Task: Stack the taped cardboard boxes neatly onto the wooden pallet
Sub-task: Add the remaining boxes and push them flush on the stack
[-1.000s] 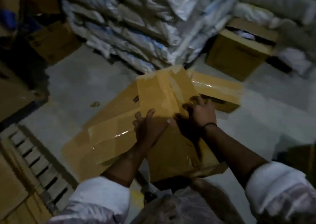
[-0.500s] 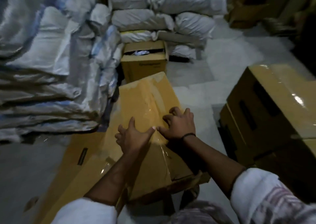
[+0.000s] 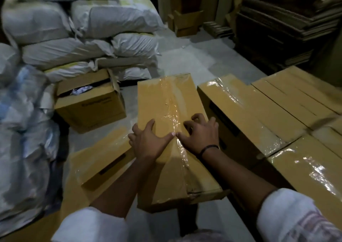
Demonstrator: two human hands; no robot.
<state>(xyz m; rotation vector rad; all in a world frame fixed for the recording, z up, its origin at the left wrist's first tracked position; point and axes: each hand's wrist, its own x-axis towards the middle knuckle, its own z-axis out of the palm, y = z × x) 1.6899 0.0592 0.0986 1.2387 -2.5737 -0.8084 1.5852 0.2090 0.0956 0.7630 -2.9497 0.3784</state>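
Note:
A taped cardboard box (image 3: 166, 97) lies tilted lengthwise in front of me, shiny tape running down its top. My left hand (image 3: 148, 141) lies on its top with fingers bent over the left edge. My right hand (image 3: 199, 136), a dark band at the wrist, curls its fingers over the right edge. The thumbs nearly meet on the tape. The near end hangs above the floor. To the right, stacked taped boxes (image 3: 246, 112) form a flat layer at about the same height. What they stand on is hidden.
Another taped box (image 3: 103, 158) lies low at the left, partly under the held one. An open carton (image 3: 90, 104) stands behind it, before piled white sacks (image 3: 88, 43). Flattened cardboard sheets (image 3: 288, 19) and a slatted wooden piece (image 3: 216, 29) are at the back right.
My view has swung right with the box in both hands. The sacks slid to the left and the stacked boxes on the right now sit close beside the held box.

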